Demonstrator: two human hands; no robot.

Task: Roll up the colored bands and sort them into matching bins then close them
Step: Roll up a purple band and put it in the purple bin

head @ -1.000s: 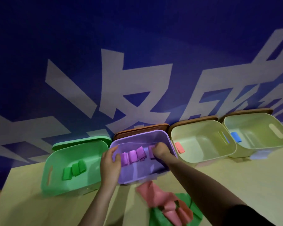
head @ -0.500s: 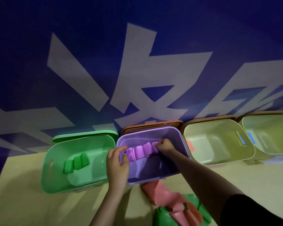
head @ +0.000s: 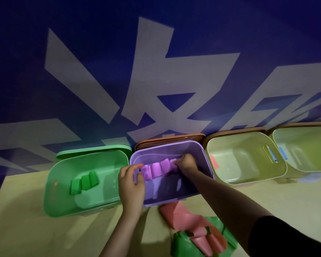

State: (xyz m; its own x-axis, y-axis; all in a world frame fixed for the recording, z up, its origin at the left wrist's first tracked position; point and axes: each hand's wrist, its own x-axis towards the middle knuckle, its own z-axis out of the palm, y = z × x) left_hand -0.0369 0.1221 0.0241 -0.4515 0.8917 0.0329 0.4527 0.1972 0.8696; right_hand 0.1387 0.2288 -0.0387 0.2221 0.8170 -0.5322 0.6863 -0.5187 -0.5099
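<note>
Step in hand: seating rolled purple bands [head: 157,169] inside the lilac plastic bin [head: 196,154]. Right hand [head: 186,163] pinches the end roll; left hand [head: 131,182] grips the rim. Next: roll the loose pink band [head: 182,216].

Right hand [head: 186,163]: fingertips buried among the rolled purple bands [head: 157,169] at the far wall of the purple bin [head: 206,160]; the grip cannot be read.

Left hand [head: 131,182]: covers the bin's near-left rim; thumb side unseen.

Cream bin [head: 304,138] at 3 o'clock: cut by the frame edge (its blue label [head: 281,153] too small to read).

Brown lids [head: 170,138]: only top strips show behind the bins.

Green band [head: 183,245] at 6 o'clock: cropped below, partly under the red band [head: 182,216].

Wall lettering [head: 156,89]: cropped.
</note>
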